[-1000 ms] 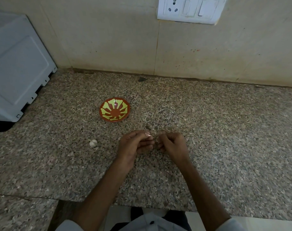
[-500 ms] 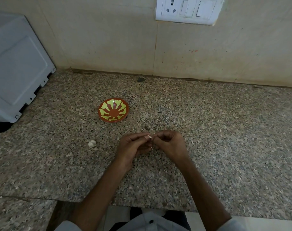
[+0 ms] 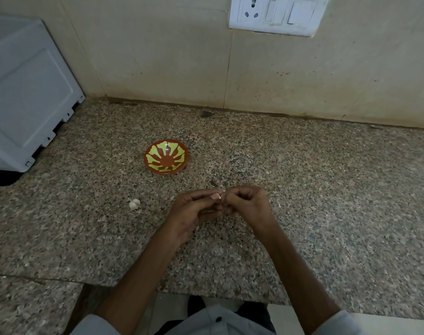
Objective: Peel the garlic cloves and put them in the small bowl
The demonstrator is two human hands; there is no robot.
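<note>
My left hand (image 3: 194, 212) and my right hand (image 3: 248, 204) meet fingertip to fingertip just above the granite counter, both pinched on a small garlic clove (image 3: 222, 197), of which only a pale sliver shows between the fingers. The small bowl (image 3: 166, 159), red-brown with a yellow-green petal pattern, stands empty on the counter beyond and to the left of my hands. A white piece of garlic (image 3: 134, 203) lies on the counter left of my left hand, apart from it.
A grey appliance (image 3: 24, 100) fills the far left of the speckled granite counter (image 3: 327, 201). A tiled wall with a white socket and switch plate (image 3: 277, 14) closes the back. The counter's front edge runs below my forearms.
My hands have closed in on each other and shifted slightly, fingers still working on the clove. Bowl and loose garlic have stayed put.
</note>
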